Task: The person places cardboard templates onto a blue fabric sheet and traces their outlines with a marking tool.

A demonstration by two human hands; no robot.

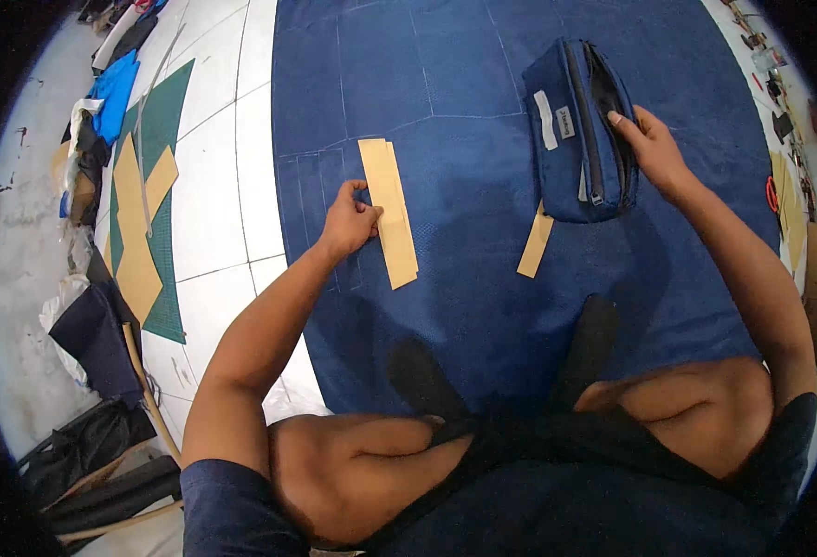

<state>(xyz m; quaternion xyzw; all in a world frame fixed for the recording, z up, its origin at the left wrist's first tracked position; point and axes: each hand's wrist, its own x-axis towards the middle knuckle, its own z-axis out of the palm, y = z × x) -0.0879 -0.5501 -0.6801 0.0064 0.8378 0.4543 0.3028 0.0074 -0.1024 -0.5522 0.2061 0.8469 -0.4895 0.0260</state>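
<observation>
Clamped the pouch [571, 148], far right, by its open edge in fingers of the right hand [654, 153], likely for steadiness; touched cardboard strips [392, 223] left on blue cloth [464, 204] with the left hand [351, 221], couldn't tell whether pinched.

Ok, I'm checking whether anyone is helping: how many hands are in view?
2: the left hand at the left edge of the tan strips, and the right hand holding the right side of the navy pouch. No other hand shows.

The head-worn fisheye looks down from close above, over bare knees [343, 469] onto blue cloth [469, 186].
</observation>
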